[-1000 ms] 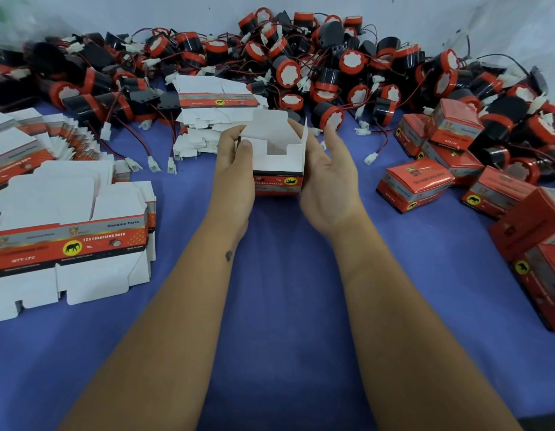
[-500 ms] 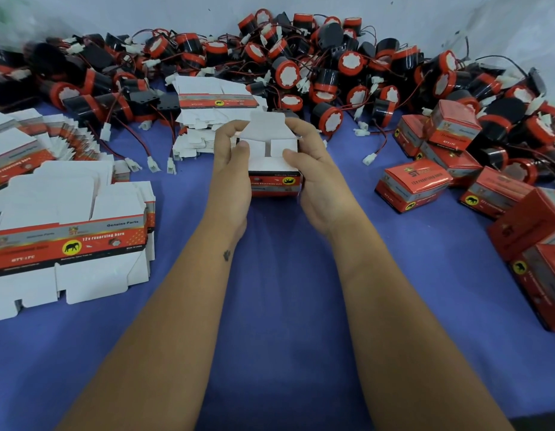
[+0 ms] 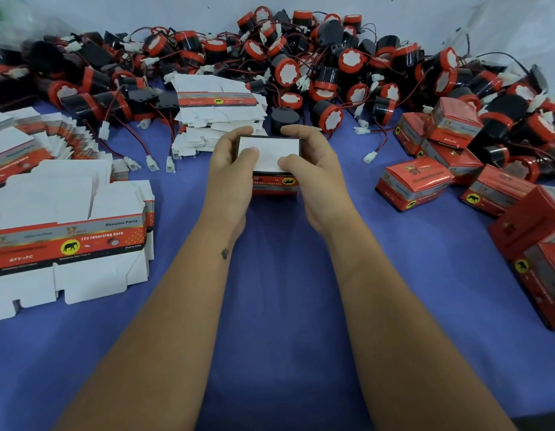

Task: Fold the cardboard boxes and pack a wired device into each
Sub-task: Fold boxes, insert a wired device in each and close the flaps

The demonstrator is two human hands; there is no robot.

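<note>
A: Status? Flaps were up half a second ago.
B: Now pressed flat on the box [image 3: 271, 150], held mid-worktop [image 3: 270, 306] by left hand [image 3: 231, 164] and right hand [image 3: 313, 169], thumbs on top. One end judged closed; no device [image 3: 327, 118] seen packed.
A: Print?
B: "12v reversing horn", "Genuine Parts" read on flat boxes [image 3: 67, 237].

A blue cloth-covered table [image 3: 279, 321] carries flat unfolded cartons [image 3: 67, 244] at the near left, another stack [image 3: 218, 113] at far centre, a heap of wired red-and-black horns [image 3: 326, 73] (across the far edge) and closed red boxes [image 3: 414, 185] at right
</note>
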